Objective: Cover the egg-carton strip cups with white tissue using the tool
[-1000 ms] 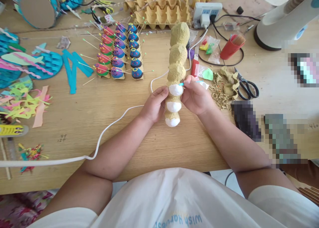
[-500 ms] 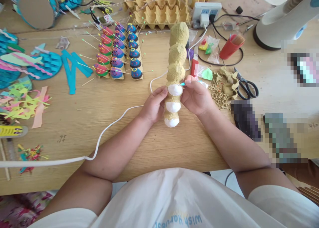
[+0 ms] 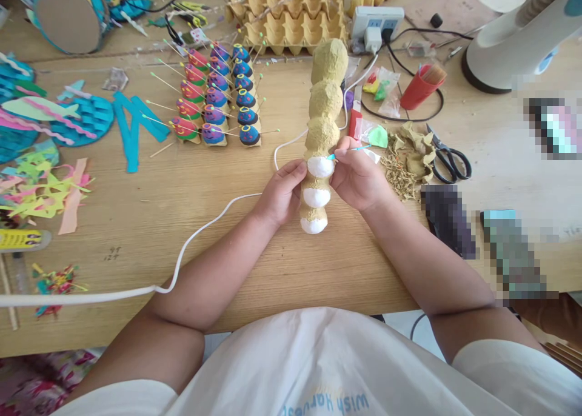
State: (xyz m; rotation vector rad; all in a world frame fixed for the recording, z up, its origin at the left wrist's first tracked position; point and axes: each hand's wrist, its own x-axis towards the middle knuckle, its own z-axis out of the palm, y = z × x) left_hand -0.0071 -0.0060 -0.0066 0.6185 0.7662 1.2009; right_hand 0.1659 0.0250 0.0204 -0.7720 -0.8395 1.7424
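Observation:
A bumpy tan strip of egg-carton cups point(image 3: 325, 100) stands out from the table between my hands; its three nearest cups have white ends point(image 3: 317, 197). My left hand point(image 3: 282, 193) grips the strip's left edge, thumb beside the third white cup. On the other side, my right hand point(image 3: 357, 172) pinches a thin light-blue tool point(image 3: 362, 147), whose blue tip touches the right side of the upper white cup point(image 3: 321, 166). The lower fingers of my right hand rest close to the strip's right edge.
Painted carton cups point(image 3: 213, 94) with pins stand at the back left. Egg trays point(image 3: 295, 22) lie at the back. Right of my hands are tan scraps point(image 3: 402, 173), black scissors point(image 3: 450, 161) and a red cup point(image 3: 421, 88). A white cable point(image 3: 191, 240) crosses the left side.
More of the light-blue tool shows in my right hand, and its tip lies further over the upper white cup. The top of the strip has shifted slightly right.

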